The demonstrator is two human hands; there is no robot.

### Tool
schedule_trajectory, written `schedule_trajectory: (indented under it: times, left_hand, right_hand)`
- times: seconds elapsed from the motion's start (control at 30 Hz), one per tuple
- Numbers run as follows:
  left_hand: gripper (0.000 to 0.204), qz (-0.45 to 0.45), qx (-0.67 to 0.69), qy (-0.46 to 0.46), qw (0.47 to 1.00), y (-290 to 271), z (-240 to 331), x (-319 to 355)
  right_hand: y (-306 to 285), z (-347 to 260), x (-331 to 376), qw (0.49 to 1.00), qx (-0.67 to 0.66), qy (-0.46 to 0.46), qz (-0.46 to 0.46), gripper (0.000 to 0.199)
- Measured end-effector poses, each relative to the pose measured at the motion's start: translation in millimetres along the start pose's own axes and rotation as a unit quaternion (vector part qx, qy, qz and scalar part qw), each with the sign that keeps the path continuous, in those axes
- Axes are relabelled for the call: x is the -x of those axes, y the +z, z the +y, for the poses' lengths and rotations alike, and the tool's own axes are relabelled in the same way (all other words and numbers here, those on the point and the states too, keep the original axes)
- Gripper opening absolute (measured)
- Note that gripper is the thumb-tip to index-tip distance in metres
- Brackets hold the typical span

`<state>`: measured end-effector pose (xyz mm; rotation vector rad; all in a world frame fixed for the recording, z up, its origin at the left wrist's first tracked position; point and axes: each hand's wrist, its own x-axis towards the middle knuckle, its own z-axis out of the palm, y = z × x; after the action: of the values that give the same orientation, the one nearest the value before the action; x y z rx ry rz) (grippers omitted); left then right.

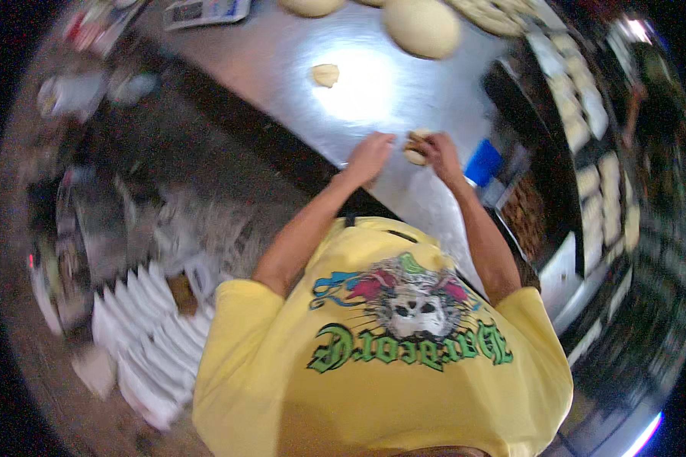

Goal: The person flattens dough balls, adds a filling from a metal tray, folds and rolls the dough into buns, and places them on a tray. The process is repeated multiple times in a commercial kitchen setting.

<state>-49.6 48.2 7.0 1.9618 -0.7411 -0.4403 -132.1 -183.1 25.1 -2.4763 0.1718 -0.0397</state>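
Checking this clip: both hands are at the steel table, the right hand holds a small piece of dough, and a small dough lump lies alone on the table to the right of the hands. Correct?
Not quite. In the head view the small dough lump lies up and to the left of the hands, not to their right. The rest stands: the left hand and the right hand are at the steel table, and the right hand holds the small piece of dough.

A large dough round (421,27), a small dough scrap (325,75), a blue tub (483,162).
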Motion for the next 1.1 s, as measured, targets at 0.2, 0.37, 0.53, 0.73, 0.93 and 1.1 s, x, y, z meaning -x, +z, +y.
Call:
schedule_trajectory:
  times: [0.2, 0.37, 0.53, 0.73, 0.93, 1.1]
  left_hand:
    - [0.040, -0.020, -0.051, 0.100, 0.993, -8.4, 9.8, -44.1]
    - [0.049, -0.154, -0.068, 0.240, 0.956, -5.2, 17.8, -68.4]
    - [0.039, -0.177, -0.086, 0.234, 0.952, 14.1, -2.8, -75.4]
    - [0.029, -0.118, -0.080, 0.261, 0.955, 17.4, -0.5, -66.2]
    - [0.025, -0.188, -0.095, 0.230, 0.950, 7.1, 1.8, -76.6]
    - [0.043, -0.105, -0.064, 0.099, 0.987, 5.0, 11.8, -110.8]
  right_hand:
    - [2.5, 6.0, 12.8, 0.997, 0.015, 0.057, 0.048, 0.022]
    - [1.6, -0.7, 16.8, 0.995, -0.033, 0.027, 0.084, 0.022]
    - [3.4, -15.5, 25.7, 0.994, -0.071, 0.015, 0.081, 0.024]
    - [40.0, -13.6, 39.1, 0.980, -0.060, 0.071, 0.176, 0.024]
    - [15.3, 0.5, 33.7, 0.953, -0.236, 0.154, 0.114, 0.023]
    - [17.5, 31.2, 24.3, 0.927, -0.203, 0.237, 0.208, 0.027]
